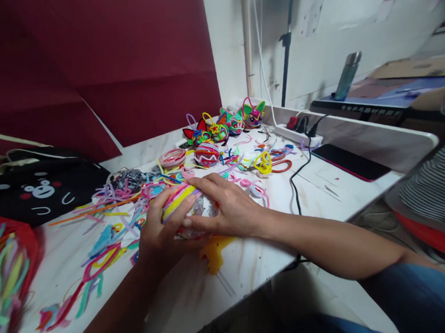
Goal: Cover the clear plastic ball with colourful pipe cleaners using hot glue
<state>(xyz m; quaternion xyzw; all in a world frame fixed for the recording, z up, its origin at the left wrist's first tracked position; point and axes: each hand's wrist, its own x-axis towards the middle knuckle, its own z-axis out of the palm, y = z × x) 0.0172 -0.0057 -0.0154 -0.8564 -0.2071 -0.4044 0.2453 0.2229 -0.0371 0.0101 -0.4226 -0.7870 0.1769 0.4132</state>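
Observation:
A round ball (180, 200) wrapped in pink, yellow and purple fuzzy strips, with a clear part showing, is between my hands above the white table (251, 265). My left hand (161, 223) curls round its left side and underside. My right hand (221, 204) rests over its top and right side, fingers bent against it. Just below my hands lies a yellow glue gun-like object (214, 255), partly covered. Behind them sit two more wrapped balls, one pink (172, 158) and one striped (206, 155). Scattered fuzzy strips (111, 258) lie to the left.
Several colourful eared heads (234, 121) stand at the back. Orange-handled scissors (281, 165), a black phone (350, 162), a power strip (298, 134) and its cable are right. A red bag (33, 248) and black bag (72, 183) are left; another person's striped sleeve (435, 188) is far right.

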